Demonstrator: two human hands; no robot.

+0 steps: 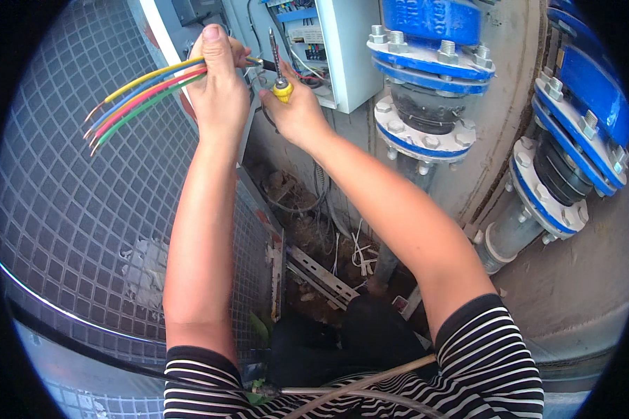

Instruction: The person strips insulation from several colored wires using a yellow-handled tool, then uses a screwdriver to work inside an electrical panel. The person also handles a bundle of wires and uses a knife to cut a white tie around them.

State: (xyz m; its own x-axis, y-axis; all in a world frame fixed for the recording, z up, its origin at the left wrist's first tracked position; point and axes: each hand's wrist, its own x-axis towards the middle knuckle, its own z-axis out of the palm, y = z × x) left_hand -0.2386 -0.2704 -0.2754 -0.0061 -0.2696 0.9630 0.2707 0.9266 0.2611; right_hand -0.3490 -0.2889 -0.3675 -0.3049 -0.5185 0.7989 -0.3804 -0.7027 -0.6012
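- Held four coloured wires in the left hand, closed round the bundle with the thumb upright, presumably to stop the strands from splaying.
- Fanned slightly beyond that fist, with bare copper tips hanging free, perhaps for a clear view of each colour.
- Gripped a screwdriver by its yellow handle in the right hand, with curled fingers and the shaft pointing up, likely to hold the tip clear of the wires.
- Could not tell of any contact between the right fingers and the black cable between the hands.
- Ran, as wires, mostly out to the left of the left hand, well apart from the right hand at the tips; showed briefly on the near side of the screwdriver, before the open cabinet.
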